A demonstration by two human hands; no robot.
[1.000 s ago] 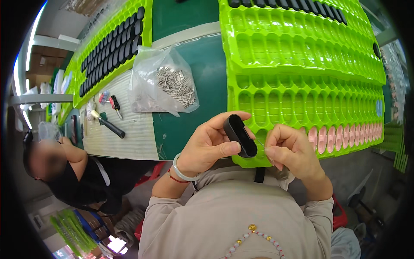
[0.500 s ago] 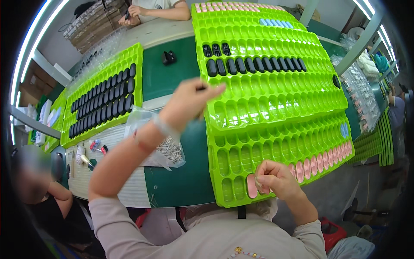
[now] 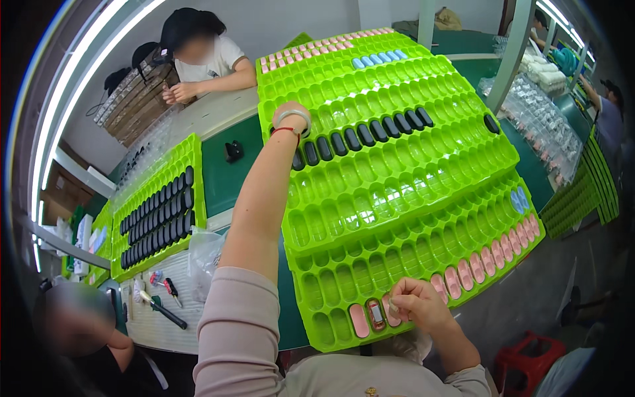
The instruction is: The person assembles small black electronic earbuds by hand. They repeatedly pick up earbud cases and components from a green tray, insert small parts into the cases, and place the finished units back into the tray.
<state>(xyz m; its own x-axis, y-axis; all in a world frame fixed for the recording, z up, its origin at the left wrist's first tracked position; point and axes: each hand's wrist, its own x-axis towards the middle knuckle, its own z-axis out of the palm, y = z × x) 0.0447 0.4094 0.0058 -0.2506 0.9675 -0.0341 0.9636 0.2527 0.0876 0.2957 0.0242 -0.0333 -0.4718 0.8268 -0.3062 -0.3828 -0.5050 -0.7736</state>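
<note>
My left hand point(image 3: 291, 116) reaches far across the upper green tray point(image 3: 331, 225), over the left end of a row of black oval cases point(image 3: 352, 139). Its fingers are hidden behind the back of the hand and the wrist. My right hand point(image 3: 421, 304) is pinched at the front row of the nearer green tray point(image 3: 321, 325); what it holds, if anything, is too small to make out. Left of it sit a pink oval shell point(image 3: 358, 320) and a pink piece with a pale rectangular part point(image 3: 376, 315). More pink shells point(image 3: 477, 268) line the row to its right.
Blue pieces point(image 3: 519, 200) lie at the near tray's right end. Another green tray of black cases point(image 3: 159, 218) stands left, near a clear bag point(image 3: 206, 255) and hand tools point(image 3: 165, 311). One dark case point(image 3: 233, 151) sits on the green mat. A person point(image 3: 211, 66) works across the table.
My left hand has gone from above the tray's left edge to the far row of black cases. My right hand stays pinched at the front row, where a pink piece beside it now shows.
</note>
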